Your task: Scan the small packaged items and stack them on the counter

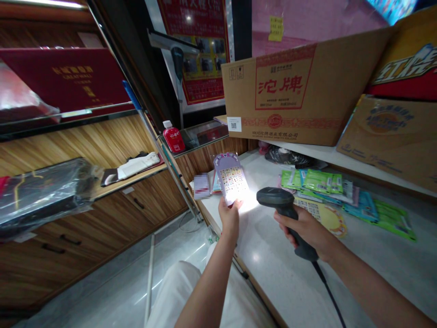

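Note:
My left hand (229, 217) pinches the lower edge of a purple sticker card (230, 177) and holds it upright over the white counter (283, 269). The card's lower part is washed out by a bright light. My right hand (305, 228) is wrapped round the grip of a dark barcode scanner (280, 200), whose head points left at the card. The scanner's black cable (327, 287) trails back along my forearm.
Green and blue packets (327, 184) and a yellow card lie on the counter to the right. Large cardboard boxes (293, 95) sit on a shelf above. A red bottle (173, 138) stands on a glass case behind. Wooden cabinets (102, 214) line the left wall.

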A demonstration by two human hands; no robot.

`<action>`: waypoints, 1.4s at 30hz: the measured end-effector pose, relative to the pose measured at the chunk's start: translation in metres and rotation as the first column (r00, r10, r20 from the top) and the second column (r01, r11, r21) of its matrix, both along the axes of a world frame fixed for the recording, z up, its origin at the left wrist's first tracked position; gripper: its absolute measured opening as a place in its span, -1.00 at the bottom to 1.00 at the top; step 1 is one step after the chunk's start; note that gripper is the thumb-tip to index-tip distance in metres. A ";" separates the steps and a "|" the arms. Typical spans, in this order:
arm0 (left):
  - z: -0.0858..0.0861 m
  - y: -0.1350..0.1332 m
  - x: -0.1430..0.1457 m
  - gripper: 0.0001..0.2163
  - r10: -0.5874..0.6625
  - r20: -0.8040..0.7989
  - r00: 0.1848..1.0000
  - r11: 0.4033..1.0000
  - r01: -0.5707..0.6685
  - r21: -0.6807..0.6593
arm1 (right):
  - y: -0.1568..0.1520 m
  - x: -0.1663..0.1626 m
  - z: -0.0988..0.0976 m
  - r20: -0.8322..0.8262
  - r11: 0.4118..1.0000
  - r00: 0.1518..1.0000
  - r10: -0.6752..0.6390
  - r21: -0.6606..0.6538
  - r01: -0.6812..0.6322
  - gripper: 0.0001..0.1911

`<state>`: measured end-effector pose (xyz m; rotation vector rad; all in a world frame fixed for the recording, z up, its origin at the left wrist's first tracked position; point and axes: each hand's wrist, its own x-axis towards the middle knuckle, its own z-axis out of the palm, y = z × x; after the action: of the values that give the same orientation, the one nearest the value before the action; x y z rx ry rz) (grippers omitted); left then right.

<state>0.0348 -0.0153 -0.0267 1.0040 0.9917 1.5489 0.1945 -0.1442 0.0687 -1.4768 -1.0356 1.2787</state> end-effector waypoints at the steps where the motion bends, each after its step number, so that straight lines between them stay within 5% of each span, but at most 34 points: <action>1: 0.001 0.000 0.000 -0.56 0.003 -0.009 1.000 1.000 -0.003 0.005 | 0.000 0.000 0.000 -0.003 1.000 1.000 0.000 -0.002 0.000 -0.66; 24: 0.000 -0.003 -0.002 -0.63 0.024 -0.009 1.000 1.000 -0.024 0.016 | -0.002 -0.007 -0.002 -0.022 1.000 1.000 0.014 -0.004 -0.014 -0.69; 42: 0.009 -0.012 -0.003 -0.64 -0.109 0.111 0.988 0.993 0.103 0.064 | -0.001 -0.014 -0.009 -0.041 0.999 0.999 -0.008 0.031 0.009 -0.68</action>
<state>0.0322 -0.0271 -0.0181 0.9807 0.8050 1.5367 0.1808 -0.1456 0.0598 -1.4241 -1.0172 1.2760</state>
